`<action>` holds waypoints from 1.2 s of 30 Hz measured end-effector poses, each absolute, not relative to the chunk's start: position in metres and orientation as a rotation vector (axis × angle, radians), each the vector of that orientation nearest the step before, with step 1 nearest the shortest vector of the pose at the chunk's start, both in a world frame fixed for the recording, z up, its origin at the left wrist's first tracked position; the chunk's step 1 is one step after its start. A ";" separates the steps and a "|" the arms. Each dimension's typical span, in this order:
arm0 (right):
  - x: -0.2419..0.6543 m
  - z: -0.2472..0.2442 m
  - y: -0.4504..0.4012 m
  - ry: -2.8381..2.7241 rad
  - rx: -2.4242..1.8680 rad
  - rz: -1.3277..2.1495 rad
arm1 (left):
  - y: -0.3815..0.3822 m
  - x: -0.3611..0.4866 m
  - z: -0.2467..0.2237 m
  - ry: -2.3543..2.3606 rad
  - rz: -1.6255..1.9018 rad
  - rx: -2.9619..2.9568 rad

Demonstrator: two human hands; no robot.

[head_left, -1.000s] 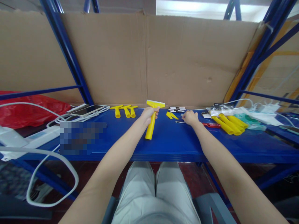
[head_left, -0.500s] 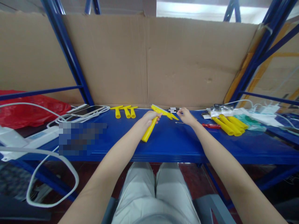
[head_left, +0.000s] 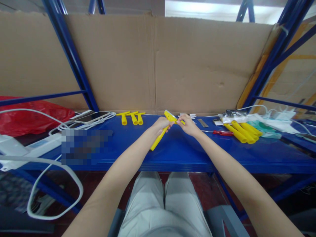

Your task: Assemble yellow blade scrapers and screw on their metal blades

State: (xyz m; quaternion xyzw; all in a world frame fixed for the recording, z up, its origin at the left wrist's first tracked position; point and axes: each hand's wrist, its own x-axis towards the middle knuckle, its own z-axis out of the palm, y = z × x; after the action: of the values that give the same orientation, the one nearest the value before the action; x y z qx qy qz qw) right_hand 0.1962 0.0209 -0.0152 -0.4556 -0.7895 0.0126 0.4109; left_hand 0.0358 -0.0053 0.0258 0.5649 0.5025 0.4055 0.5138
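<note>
Plastic [head_left: 37,117], red and crumpled, is heaped at the far left, with a white casing [head_left: 45,144] nearer me and a thick pale cable [head_left: 80,187] looping off the table's edge. A flat device [head_left: 92,117] with a dark screen lies by a blue rack post [head_left: 71,56]; the patch in front of it is blurred out. Tall brown cardboard [head_left: 111,65] backs the whole blue tabletop [head_left: 187,149], which is smooth and a little shiny, above a dark red floor [head_left: 201,189]. Three yellow T-shaped pieces [head_left: 134,118] stand in a row along the back.

At the centre, the left hand [head_left: 163,123] is wrapped round a yellow scraper [head_left: 158,140], held slantwise over the tabletop. The right hand [head_left: 186,125] pinches a bit of yellow plastic [head_left: 182,122] at the end of the head; I can't tell whether it is a separate piece.

Further right come a flat metal strip [head_left: 203,123], a red-handled screwdriver [head_left: 223,133], a bundle of yellow tubes [head_left: 243,132] and clear packets [head_left: 233,116], whose print is too small to read. Dark marks on the taped carton [head_left: 291,82] beyond are equally illegible.
</note>
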 end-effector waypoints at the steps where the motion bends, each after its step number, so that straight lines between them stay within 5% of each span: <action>1: 0.196 -0.015 0.021 -1.984 -1.156 0.042 | -0.006 0.036 0.026 1.212 0.972 1.369; 36: 0.186 -0.001 0.000 -1.825 -0.962 0.134 | -0.010 0.016 0.041 0.995 0.953 1.564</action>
State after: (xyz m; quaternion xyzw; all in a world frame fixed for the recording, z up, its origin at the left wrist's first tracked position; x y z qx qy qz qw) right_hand 0.1862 0.0004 -0.0015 -0.3998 -0.7586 0.0557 0.5115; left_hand 0.0156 -0.0097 0.0409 0.6478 0.4121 0.3949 0.5045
